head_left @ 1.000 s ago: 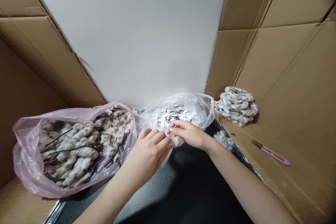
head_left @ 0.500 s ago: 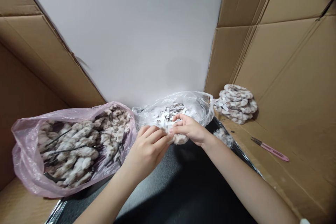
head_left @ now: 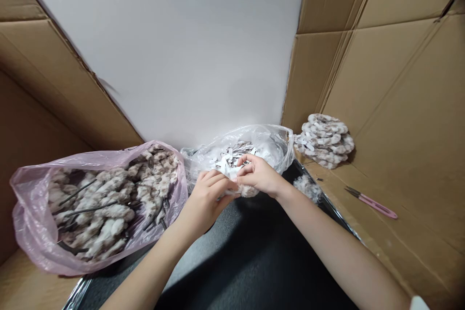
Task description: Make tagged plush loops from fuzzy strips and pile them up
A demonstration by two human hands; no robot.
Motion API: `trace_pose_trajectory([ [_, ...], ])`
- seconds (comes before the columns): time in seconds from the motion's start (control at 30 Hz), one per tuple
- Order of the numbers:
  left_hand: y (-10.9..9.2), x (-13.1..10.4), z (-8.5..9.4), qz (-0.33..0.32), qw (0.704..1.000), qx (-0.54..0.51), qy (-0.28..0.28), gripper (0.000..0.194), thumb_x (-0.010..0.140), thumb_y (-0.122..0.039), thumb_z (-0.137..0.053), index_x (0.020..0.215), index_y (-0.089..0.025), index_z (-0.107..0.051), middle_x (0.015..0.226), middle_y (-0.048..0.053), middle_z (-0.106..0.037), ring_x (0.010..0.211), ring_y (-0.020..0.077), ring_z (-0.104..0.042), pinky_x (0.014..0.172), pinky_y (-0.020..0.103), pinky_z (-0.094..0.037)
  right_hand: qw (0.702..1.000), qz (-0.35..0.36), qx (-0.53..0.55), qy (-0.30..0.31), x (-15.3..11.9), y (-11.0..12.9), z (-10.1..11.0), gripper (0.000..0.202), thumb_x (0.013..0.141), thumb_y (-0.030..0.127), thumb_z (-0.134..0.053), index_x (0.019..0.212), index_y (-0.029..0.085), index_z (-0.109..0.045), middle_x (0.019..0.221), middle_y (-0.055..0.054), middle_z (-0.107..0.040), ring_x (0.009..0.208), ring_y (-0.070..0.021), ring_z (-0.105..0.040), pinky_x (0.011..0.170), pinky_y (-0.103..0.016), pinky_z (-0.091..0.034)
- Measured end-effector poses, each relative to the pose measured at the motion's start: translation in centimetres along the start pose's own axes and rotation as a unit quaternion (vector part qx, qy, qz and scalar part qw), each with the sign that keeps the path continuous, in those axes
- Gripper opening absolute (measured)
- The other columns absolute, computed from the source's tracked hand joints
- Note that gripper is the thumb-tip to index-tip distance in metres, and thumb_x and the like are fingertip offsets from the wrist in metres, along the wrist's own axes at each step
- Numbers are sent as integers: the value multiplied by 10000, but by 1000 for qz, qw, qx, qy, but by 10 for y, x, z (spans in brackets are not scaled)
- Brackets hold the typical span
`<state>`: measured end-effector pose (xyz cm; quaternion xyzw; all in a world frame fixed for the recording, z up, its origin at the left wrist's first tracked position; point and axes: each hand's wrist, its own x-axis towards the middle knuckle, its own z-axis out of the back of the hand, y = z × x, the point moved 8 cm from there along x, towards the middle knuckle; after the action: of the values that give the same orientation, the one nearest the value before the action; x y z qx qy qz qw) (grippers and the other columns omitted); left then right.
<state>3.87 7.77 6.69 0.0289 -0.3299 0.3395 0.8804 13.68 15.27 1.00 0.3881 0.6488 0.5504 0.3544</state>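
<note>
A fluffy piece [head_left: 249,191] sits at centre, above the dark counter [head_left: 232,256], pinched between the hands: left hand [head_left: 209,198] and right hand [head_left: 263,176], fingers narrowed; the exact grip is partly hidden. Just beyond lies a clear bag [head_left: 289,147] of white strips [head_left: 228,160]. Left, a pink bag [head_left: 31,218] holds fluffy lengths [head_left: 105,203]. Right, a fluffy bundle [head_left: 327,140] lies beyond pink-handled snips [head_left: 378,207].

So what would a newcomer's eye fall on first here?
Probably the large pink plastic bag on the left, holding mottled fluffy strips. Next, the left fingers and right fingers meeting at a small fluffy piece near the centre, before a clear bag with flat white pieces. Then the pink-handled snips lying on the cardboard at right.
</note>
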Motion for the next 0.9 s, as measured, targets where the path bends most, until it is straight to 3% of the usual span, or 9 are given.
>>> trace_pose_trajectory([
  [0.23, 22, -1, -6, 53, 994, -93, -35, 65, 874, -237, -646, 837, -184, -644, 749, 6, -652, 733, 152, -572, 703, 279, -423, 996, 55, 35, -66, -1, 6, 2, 434, 562, 184, -752, 829, 220, -412, 609, 83, -627, 547, -96, -558, 585, -234, -445],
  [0.43, 46, -5, -12, 182, 948, -257, -46, 81, 792, -232, -729, 784, -176, -670, 814, 29, -711, 765, 162, -627, 685, 252, -458, 981, 163, -58, -92, -10, 27, 2, 350, 631, 185, -729, 852, 224, -460, 671, 65, -623, 683, -128, -603, 663, -261, -453],
  [0.53, 52, -9, -18, 231, 923, -307, -24, 128, 753, -266, -760, 753, -170, -676, 756, 19, -709, 707, 156, -620, 667, 249, -453, 984, 154, -68, -64, -11, 29, -1, 352, 636, 194, -742, 860, 219, -471, 683, 58, -633, 686, -124, -615, 694, -270, -459],
  [0.7, 61, -15, -23, 283, 904, -320, -32, 182, 747, -301, -746, 698, -153, -651, 674, 7, -648, 642, 133, -554, 606, 230, -411, 995, 95, 12, -25, -8, 19, -5, 440, 582, 196, -776, 873, 225, -448, 676, 63, -629, 615, -122, -598, 602, -253, -465],
  [0.9, 64, -18, -26, 320, 871, -366, -71, 216, 751, -305, -724, 758, -162, -562, 706, -1, -614, 659, 138, -564, 591, 222, -422, 983, 159, -87, -40, -11, 27, -6, 399, 590, 96, -720, 875, 226, -471, 707, 50, -649, 681, -128, -609, 620, -237, -468],
])
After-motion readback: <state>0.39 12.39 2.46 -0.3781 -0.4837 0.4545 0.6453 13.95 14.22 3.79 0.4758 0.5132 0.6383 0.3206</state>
